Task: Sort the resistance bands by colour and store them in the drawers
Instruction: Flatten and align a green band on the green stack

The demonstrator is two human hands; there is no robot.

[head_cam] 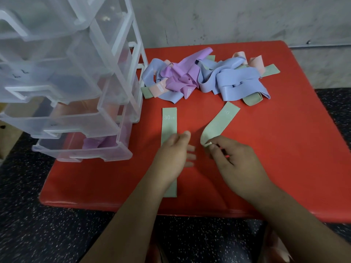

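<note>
A flat green band marked 30 LB lies lengthwise on the red table. My left hand rests on its middle with relaxed fingers. My right hand pinches the near end of a second green band, which curves up and away to the right. A tangled pile of blue, purple, pink and green bands sits at the back of the table. The clear plastic drawer unit stands at the left, its drawers pulled out; the lowest drawer holds purple bands, the one above holds pink.
The table's front edge lies just below my forearms. Speckled dark floor surrounds the table. A grey wall rises behind the pile. Bare red surface stretches to the right of my right hand.
</note>
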